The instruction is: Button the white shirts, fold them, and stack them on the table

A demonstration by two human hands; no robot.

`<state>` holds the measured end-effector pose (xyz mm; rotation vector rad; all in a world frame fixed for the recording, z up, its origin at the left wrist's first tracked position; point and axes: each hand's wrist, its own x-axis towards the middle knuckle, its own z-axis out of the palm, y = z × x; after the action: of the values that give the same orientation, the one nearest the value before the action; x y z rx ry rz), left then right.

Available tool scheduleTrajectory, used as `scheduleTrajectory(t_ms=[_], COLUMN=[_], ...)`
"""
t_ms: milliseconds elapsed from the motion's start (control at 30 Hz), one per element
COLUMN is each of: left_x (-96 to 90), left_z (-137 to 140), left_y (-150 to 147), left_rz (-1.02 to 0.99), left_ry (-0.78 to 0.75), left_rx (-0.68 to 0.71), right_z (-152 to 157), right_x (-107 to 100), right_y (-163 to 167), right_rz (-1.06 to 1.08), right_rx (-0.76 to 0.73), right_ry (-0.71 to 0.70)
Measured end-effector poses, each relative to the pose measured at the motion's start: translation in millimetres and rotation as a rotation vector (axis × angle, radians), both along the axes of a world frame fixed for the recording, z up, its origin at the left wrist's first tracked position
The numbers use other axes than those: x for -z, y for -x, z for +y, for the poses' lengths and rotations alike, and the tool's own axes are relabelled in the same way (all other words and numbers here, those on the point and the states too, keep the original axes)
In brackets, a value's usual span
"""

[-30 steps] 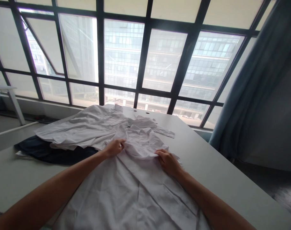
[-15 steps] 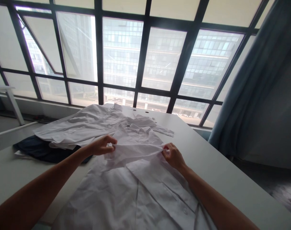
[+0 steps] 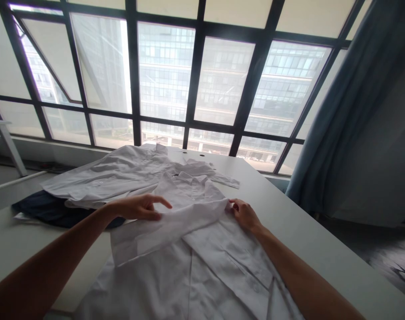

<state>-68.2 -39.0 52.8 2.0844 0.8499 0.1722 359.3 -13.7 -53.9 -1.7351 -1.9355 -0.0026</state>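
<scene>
A white collared shirt lies spread on the white table, its collar pointing away from me toward the windows. One sleeve runs across its upper part, the cuff end hanging to the left. My left hand is at the sleeve's upper edge, index finger stretched out and thumb apart from it. At the right shoulder, my right hand pinches the white fabric between thumb and fingers. The other sleeve slants over the shirt's body on the right.
Another white shirt lies crumpled at the back left, partly on dark navy cloth. The white table extends to the right. A blue-grey curtain hangs at the right, beside large black-framed windows.
My left hand has let go of the fabric and its fingers have spread. The sleeve now lies across toward the left, its cuff end dropped lower. My right hand keeps its pinch.
</scene>
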Motion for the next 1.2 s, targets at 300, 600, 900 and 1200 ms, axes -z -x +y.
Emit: scheduleTrajectory(t_ms=[300, 600, 900, 1200], left_x=[23.6, 18.3, -7.4, 8.1], left_z=[15, 6, -22, -21], left_y=[4, 5, -6, -23], left_rz=[0.297, 0.294, 0.601, 0.627], left_ry=[-0.331, -0.275, 0.05, -0.149], left_rx=[-0.223, -0.293, 0.007, -0.079], right_z=[3, 0, -4, 70], right_x=[-2, -5, -19, -54], right_y=[-12, -5, -19, 64], right_rz=[0.047, -0.109, -0.135, -0.159], right_rx=[0.282, 0.025, 0.043, -0.403], right_ry=[-0.037, -0.067, 0.026, 0.097])
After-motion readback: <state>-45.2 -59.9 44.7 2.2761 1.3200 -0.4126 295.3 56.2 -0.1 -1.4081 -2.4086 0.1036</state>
